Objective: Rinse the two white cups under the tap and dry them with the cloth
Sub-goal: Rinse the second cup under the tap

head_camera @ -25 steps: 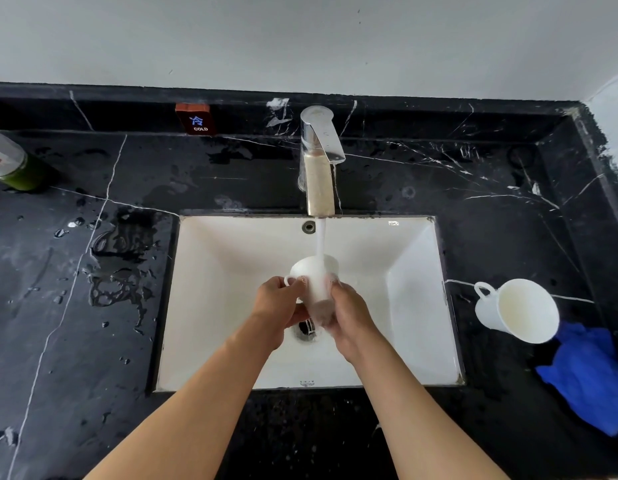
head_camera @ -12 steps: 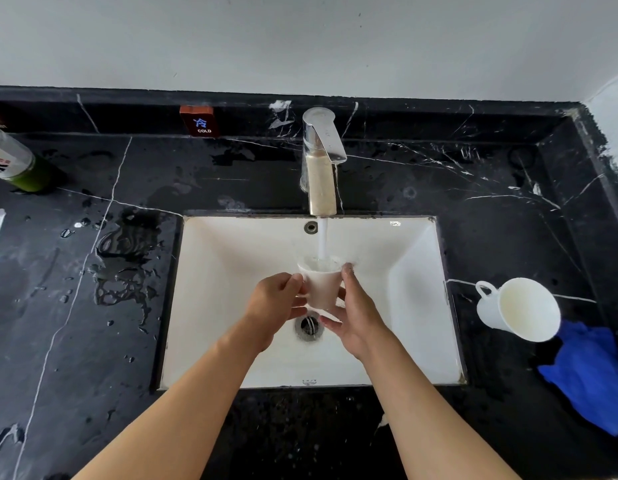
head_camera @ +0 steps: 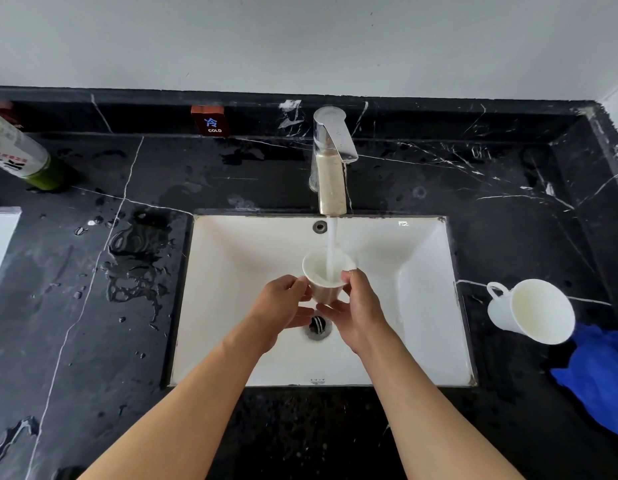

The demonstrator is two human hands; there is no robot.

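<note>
Black marble counter (head_camera: 93, 358) with white veins fills most of the frame, wet with puddles and droplets left of centre. White rectangular sink (head_camera: 231, 306) is set into it at centre frame, its round drain (head_camera: 317, 328) low in the basin and an overflow hole on the back wall. Two bare forearms enter from the bottom edge and converge over the basin. Blue cloth (head_camera: 602, 375) lies crumpled on the counter at the lower right edge. Chrome tap (head_camera: 332, 168) stands behind the sink at upper centre, a stream of water (head_camera: 331, 251) running from its spout. Second white cup (head_camera: 532, 311) lies on its side on the counter right of the sink, mouth toward the viewer, handle to the upper left, its far side touching or overlapping the blue cloth. Left hand (head_camera: 280, 306) and right hand (head_camera: 359, 313) hold the first white cup (head_camera: 326, 278) between them over the drain, upright and tilted slightly toward the viewer; the stream falls into its open mouth. Fingers of each hand are curled narrowly around the cup wall, left thumb at the left side of the rim, right thumb at the right side, remaining fingers beneath the base. Green bottle (head_camera: 20, 154) leans at the upper left edge. A small red tag marked COLD (head_camera: 210, 121) sits on the backsplash left of the tap
</note>
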